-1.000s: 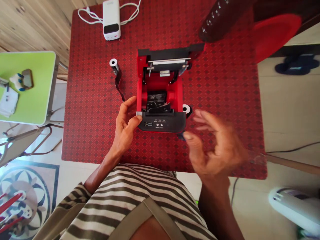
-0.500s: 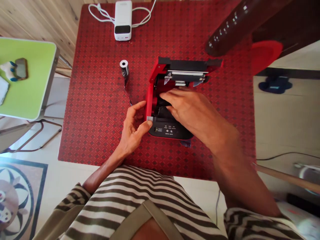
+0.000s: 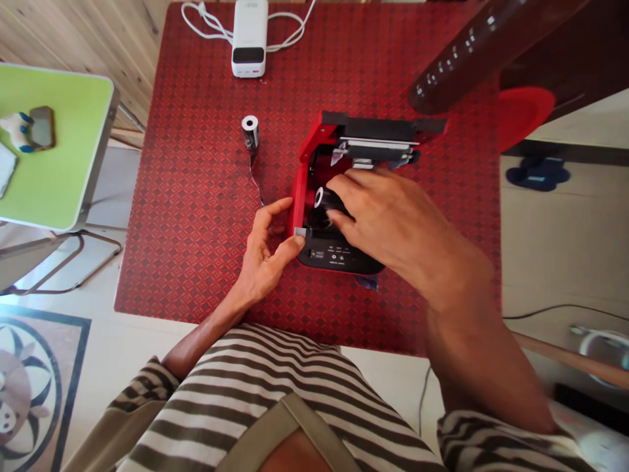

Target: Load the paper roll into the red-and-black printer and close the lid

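A small red and black printer (image 3: 301, 196) lies on the red patterned table (image 3: 196, 196) with its lid (image 3: 378, 128) swung open at the back. My right hand (image 3: 388, 216) reaches into the open bay, fingers closed on a dark roll with a white core (image 3: 322, 198). My left hand (image 3: 268, 252) steadies the printer's near left corner, thumb on the grey latch and fingers curled against the red side. A second roll (image 3: 250, 131) stands to the left of the printer, a dark strip trailing from it toward my left hand.
A white power bank (image 3: 249, 38) with a white cable lies at the table's far edge. A dark fan-like object (image 3: 472, 52) overhangs the far right. A green side table (image 3: 49, 144) with small items stands at the left. A red chair (image 3: 525, 111) is behind the table.
My right hand moved from mid-air at the right into the printer's bay and now holds a roll there. The roll beside the printer's right side is no longer seen. My left hand stayed.
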Available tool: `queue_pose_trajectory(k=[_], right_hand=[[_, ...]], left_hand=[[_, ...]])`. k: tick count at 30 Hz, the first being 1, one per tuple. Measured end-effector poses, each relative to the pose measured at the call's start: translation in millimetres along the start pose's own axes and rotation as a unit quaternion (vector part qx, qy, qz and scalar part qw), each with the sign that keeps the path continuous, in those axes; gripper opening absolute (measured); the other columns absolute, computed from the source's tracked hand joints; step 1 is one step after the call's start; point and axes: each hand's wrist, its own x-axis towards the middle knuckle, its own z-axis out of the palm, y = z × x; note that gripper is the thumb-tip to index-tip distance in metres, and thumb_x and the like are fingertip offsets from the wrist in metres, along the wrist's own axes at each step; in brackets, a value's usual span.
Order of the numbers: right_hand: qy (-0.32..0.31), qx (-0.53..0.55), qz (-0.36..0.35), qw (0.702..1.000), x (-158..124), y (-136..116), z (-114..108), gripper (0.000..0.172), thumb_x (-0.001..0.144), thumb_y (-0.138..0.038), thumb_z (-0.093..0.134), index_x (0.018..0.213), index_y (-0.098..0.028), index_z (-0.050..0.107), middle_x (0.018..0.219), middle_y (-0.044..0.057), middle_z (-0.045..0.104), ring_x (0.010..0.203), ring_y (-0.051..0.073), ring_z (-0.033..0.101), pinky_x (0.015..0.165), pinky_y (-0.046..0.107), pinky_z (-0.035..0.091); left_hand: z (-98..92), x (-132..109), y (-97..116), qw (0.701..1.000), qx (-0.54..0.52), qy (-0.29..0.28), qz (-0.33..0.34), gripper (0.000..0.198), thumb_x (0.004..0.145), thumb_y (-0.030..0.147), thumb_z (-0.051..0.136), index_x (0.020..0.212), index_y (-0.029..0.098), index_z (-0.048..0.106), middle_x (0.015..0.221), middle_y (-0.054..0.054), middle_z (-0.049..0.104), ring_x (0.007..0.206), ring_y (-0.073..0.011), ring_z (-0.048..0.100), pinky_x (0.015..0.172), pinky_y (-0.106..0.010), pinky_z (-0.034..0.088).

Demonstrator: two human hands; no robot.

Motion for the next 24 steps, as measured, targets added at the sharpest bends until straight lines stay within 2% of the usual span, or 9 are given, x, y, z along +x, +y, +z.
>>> queue_pose_trajectory(k=[5,7,9,11,14,16,18,20,24], right_hand=[[0.042,0.054,0.009,0.998,-27,-9,-18,0.021,0.115,-0.016,0.069,0.128,-0.024,0.082,0.128,0.019,0.087,0.128,0.046,0.083,0.117,0.065,0.072],[0.085,0.125,0.018,0.988,-37,-8,-23,0.024,0.115,-0.023,0.07,0.135,-0.029,0.082,0.131,0.015,0.087,0.126,0.044,0.083,0.117,0.067,0.072],[0.123,0.248,0.058,0.959,-46,-4,-24,0.025,0.114,-0.032,0.072,0.136,-0.034,0.083,0.124,0.008,0.087,0.112,0.037,0.082,0.108,0.061,0.072],[0.157,0.412,0.122,0.889,-50,1,-18,0.02,0.109,-0.041,0.075,0.126,-0.036,0.085,0.109,0.002,0.083,0.095,0.03,0.076,0.092,0.05,0.067],[0.185,0.616,0.198,0.74,-51,6,-4,0.027,0.096,-0.056,0.085,0.108,-0.032,0.086,0.092,0.001,0.075,0.079,0.024,0.064,0.071,0.039,0.054],[0.202,0.672,0.211,0.681,-50,5,2,0.038,0.09,-0.065,0.092,0.101,-0.03,0.086,0.083,0.001,0.07,0.073,0.022,0.058,0.064,0.036,0.048],[0.234,0.67,0.22,0.669,-51,2,4,0.042,0.09,-0.069,0.098,0.097,-0.03,0.085,0.08,-0.001,0.065,0.07,0.019,0.052,0.06,0.034,0.042],[0.258,0.646,0.232,0.68,-53,-1,2,0.046,0.089,-0.071,0.105,0.098,-0.031,0.084,0.083,-0.002,0.065,0.069,0.018,0.049,0.057,0.032,0.039],[0.26,0.634,0.251,0.684,-61,1,2,0.065,0.077,-0.078,0.118,0.108,-0.035,0.081,0.088,-0.005,0.069,0.067,0.016,0.054,0.05,0.029,0.04]], left_hand=[[-3.5,1,-4,1.0,0.008,-0.003,0.012,0.072,0.111,0.071,0.096,0.17,0.035,0.077,0.172,-0.013,0.083,0.155,-0.0415,0.082,0.139,-0.066,0.065],[-5.1,2,-6,1.0,0.013,-0.006,0.015,0.072,0.111,0.072,0.096,0.17,0.035,0.077,0.171,-0.013,0.083,0.154,-0.0411,0.082,0.137,-0.065,0.066],[-6.5,3,-9,1.0,0.019,-0.006,0.022,0.072,0.111,0.075,0.096,0.17,0.036,0.077,0.171,-0.012,0.083,0.155,-0.0406,0.082,0.136,-0.063,0.068],[-7.3,4,-12,0.999,0.024,-0.006,0.033,0.072,0.112,0.076,0.095,0.169,0.037,0.076,0.17,-0.012,0.084,0.152,-0.0392,0.084,0.132,-0.06,0.07],[-7.0,6,-14,0.998,0.025,-0.01,0.055,0.068,0.115,0.075,0.091,0.17,0.037,0.075,0.162,-0.011,0.087,0.139,-0.0356,0.087,0.12,-0.055,0.074],[-5.9,7,-15,0.997,0.026,-0.006,0.071,0.065,0.117,0.072,0.09,0.169,0.036,0.076,0.158,-0.01,0.088,0.135,-0.0339,0.088,0.116,-0.053,0.074],[-4.3,8,-14,0.996,0.023,0.002,0.084,0.062,0.116,0.071,0.092,0.166,0.036,0.08,0.153,-0.008,0.09,0.133,-0.0329,0.087,0.114,-0.051,0.074],[-2.6,8,-13,0.996,0.017,0.011,0.09,0.059,0.115,0.07,0.095,0.162,0.036,0.083,0.148,-0.007,0.091,0.13,-0.032,0.087,0.11,-0.049,0.074],[-0.1,9,-12,0.995,0.008,0.027,0.091,0.058,0.112,0.069,0.096,0.159,0.036,0.086,0.146,-0.007,0.092,0.128,-0.0319,0.087,0.107,-0.048,0.074]])
